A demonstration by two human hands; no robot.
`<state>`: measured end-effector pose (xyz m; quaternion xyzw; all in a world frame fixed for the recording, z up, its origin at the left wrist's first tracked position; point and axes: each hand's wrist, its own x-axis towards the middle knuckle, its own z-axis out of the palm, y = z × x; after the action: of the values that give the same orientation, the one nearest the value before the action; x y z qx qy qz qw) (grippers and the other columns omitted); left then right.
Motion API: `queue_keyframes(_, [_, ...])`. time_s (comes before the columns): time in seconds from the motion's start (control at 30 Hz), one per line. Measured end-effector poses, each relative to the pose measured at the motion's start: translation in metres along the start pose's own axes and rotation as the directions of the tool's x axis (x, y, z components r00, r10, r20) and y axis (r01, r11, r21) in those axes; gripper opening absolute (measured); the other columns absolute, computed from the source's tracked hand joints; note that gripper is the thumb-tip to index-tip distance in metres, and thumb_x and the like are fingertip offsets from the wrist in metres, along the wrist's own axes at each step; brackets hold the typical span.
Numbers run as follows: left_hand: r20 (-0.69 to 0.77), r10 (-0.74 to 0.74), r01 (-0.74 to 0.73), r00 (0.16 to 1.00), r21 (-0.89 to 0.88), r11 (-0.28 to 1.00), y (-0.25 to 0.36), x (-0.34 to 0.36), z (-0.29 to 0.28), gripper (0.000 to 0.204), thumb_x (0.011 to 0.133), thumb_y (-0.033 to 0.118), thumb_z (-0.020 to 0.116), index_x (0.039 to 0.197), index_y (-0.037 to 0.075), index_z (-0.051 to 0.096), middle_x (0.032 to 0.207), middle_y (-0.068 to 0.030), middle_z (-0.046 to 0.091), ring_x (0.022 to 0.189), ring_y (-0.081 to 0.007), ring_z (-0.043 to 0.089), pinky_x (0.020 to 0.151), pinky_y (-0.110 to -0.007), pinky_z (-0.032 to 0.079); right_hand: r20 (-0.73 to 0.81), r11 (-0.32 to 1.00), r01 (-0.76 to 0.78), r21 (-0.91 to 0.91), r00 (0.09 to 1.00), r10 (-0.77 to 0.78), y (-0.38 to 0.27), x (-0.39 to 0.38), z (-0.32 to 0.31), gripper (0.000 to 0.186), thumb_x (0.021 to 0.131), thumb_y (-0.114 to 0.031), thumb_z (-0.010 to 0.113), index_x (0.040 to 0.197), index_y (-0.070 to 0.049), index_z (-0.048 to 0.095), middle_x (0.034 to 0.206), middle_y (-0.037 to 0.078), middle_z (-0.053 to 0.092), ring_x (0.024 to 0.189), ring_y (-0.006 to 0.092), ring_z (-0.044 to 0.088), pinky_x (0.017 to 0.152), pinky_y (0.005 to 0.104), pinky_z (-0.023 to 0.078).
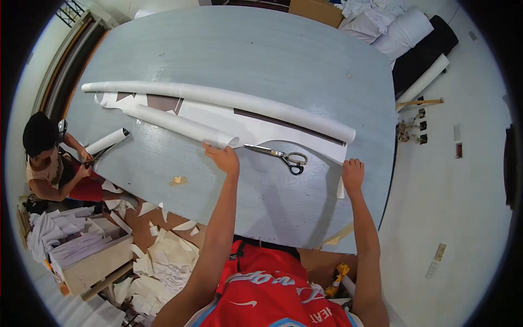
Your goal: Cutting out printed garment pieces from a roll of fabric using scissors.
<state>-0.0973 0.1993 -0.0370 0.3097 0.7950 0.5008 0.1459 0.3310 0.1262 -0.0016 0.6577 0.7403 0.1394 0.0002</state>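
Red jersey (264, 280), white rolls (180, 124), metal scissors (284, 156)

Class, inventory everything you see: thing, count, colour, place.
table: one, blue-grey, centre
long roll: one, white, across table
short roll: one, white, nearer
sheet: white, between rolls; count unclear
scissors: one, silver-black, on table
coworker: one, black-capped, left
small roll: one, white, by coworker
scraps: many, white, lower left
box: one, brown, top
dark roll: one, black, upper right
jersey: one, red, bottom
left hand: one, bare, at short roll
right hand: one, bare, at sheet's right end
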Motion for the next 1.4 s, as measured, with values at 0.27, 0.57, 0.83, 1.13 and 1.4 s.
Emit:
queue_keyframes(0.27, [0.038, -0.347, 0.347, 0.937, -0.193, 0.918, 0.022, -0.035, -0.021, 0.078, 0.087, 0.007, 0.059, 0.151, -0.001, 0.014, 0.136, -0.0220, 0.039, 0.114, -0.0349, 0.054, 0.093, -0.040, 0.048, -0.010, 0.999, -0.041, -0.025, 0.999, 0.041, 0.010, -0.025, -0.020, 0.004, 0.078, -0.013, 0.064, 0.077, -0.008, 0.065, 0.082, 0.006, 0.059, 0.088, 0.0254, 0.056, 0.080, 0.0398, 0.042])
queue_keyframes(0.57, [0.128, -0.561, 0.546, 0.818, -0.477, 0.689, 0.022, -0.069, -0.041, 0.058, 0.097, 0.017, 0.054, 0.148, 0.010, 0.024, 0.132, -0.0149, 0.045, 0.103, -0.0284, 0.060, 0.082, -0.043, 0.052, -0.051, 0.982, -0.186, -0.025, 0.982, 0.184, 0.007, -0.042, -0.039, 0.003, 0.078, -0.010, 0.061, 0.077, -0.008, 0.062, 0.082, 0.006, 0.058, 0.086, 0.0264, 0.055, 0.079, 0.0400, 0.042])
queue_keyframes(0.83, [0.218, -0.627, 0.630, 0.748, -0.532, 0.566, -0.008, -0.067, -0.101, 0.043, 0.101, 0.027, 0.052, 0.135, 0.007, 0.036, 0.116, -0.0156, 0.055, 0.089, -0.0256, 0.065, 0.072, -0.040, 0.056, 0.034, 0.972, -0.232, 0.034, 0.972, 0.231, -0.045, -0.009, -0.070, 0.024, 0.083, -0.011, 0.061, 0.107, -0.007, 0.065, 0.117, 0.011, 0.058, 0.116, 0.0307, 0.051, 0.099, 0.0445, 0.040])
queue_keyframes(1.13, [0.241, -0.736, 0.766, 0.632, -0.336, 0.548, -0.086, -0.083, -0.174, 0.023, 0.100, 0.026, 0.055, 0.114, 0.007, 0.052, 0.099, -0.0101, 0.063, 0.080, -0.0193, 0.066, 0.061, -0.029, 0.055, 0.165, 0.887, 0.081, 0.454, 0.971, -0.174, -0.150, 0.017, -0.039, 0.043, 0.082, -0.005, 0.055, 0.125, -0.007, 0.057, 0.125, 0.011, 0.055, 0.117, 0.0313, 0.051, 0.101, 0.0449, 0.041])
queue_keyframes(1.4, [-0.185, -0.500, 0.518, 0.846, 0.064, 0.853, -0.029, -0.092, -0.127, 0.084, 0.083, 0.043, 0.075, 0.140, 0.002, 0.030, 0.108, -0.0163, 0.059, 0.091, -0.0307, 0.064, 0.075, -0.045, 0.053, 0.235, 0.906, 0.143, 0.399, 0.939, -0.252, -0.127, 0.015, -0.034, 0.035, 0.078, -0.005, 0.059, 0.113, -0.007, 0.059, 0.108, 0.009, 0.059, 0.106, 0.0290, 0.053, 0.091, 0.0412, 0.045])
